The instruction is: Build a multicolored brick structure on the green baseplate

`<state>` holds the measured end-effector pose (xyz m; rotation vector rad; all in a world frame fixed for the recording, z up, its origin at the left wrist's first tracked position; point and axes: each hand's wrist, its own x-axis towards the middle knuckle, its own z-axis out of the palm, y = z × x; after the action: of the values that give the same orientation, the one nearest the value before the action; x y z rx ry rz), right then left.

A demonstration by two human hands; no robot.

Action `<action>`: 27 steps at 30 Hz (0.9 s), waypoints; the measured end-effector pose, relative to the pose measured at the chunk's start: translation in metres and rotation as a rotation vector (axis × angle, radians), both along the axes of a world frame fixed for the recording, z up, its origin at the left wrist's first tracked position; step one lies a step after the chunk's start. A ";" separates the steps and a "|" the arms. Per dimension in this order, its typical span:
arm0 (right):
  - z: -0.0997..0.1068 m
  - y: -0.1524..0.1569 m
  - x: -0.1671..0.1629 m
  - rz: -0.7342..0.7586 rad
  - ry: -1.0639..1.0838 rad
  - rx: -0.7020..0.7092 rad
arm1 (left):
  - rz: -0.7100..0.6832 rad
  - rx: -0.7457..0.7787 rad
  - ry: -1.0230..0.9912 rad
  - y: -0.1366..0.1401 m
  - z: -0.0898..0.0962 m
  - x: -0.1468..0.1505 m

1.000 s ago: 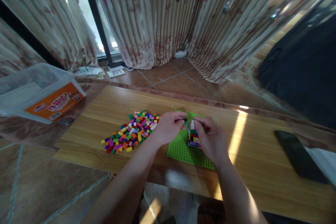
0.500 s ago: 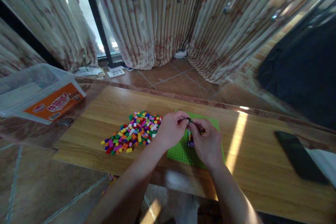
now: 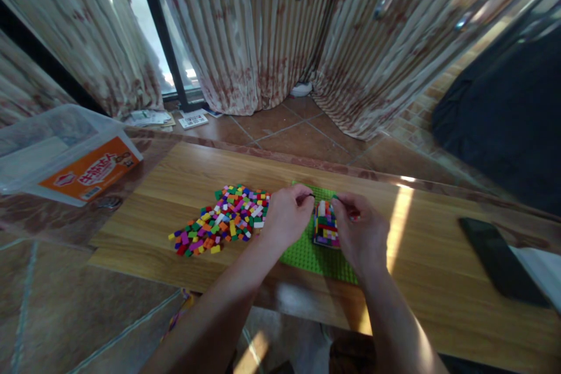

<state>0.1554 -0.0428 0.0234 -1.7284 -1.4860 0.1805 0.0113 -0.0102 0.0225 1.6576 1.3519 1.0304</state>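
A green studded baseplate (image 3: 307, 256) lies on the wooden table under both hands. On it stands a low block of many-coloured toy bricks (image 3: 325, 229), partly covered by my right hand. My left hand (image 3: 286, 211) is pinched over the plate's left side, with a small dark brick (image 3: 312, 195) at its fingertips. Opposite it, my right hand (image 3: 363, 236) has thumb and finger closed on a small dark green brick (image 3: 335, 197), above the block's far right corner. A gap separates the two sets of fingertips. A heap of loose bricks (image 3: 232, 216) spreads left of my left hand.
At the far left stands a clear plastic box (image 3: 74, 128) with an orange label. A black phone-like slab (image 3: 499, 260) and white paper (image 3: 539, 272) lie on the table's right. Striped curtains (image 3: 272, 29) hang beyond the table (image 3: 421, 280).
My hands were together at the fingertips over the brick block and have now parted. The right hand has moved to the right, exposing more of the block; the left has hardly moved.
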 end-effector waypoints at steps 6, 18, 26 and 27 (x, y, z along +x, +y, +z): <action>-0.006 0.004 0.020 0.067 -0.177 -0.076 | 0.008 -0.019 0.119 0.002 0.002 -0.005; -0.011 0.008 0.017 0.184 -0.302 -0.034 | -0.079 -0.013 0.336 -0.002 0.003 0.002; -0.014 0.009 0.017 0.190 -0.196 -0.020 | -0.110 -0.006 0.358 -0.003 0.001 0.002; -0.014 0.009 0.017 0.193 -0.185 -0.021 | -0.116 -0.007 0.361 -0.004 0.001 0.002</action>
<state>0.1720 -0.0333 0.0091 -1.6528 -1.7933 0.1406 0.0134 -0.0138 0.0237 1.9583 1.4606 0.6800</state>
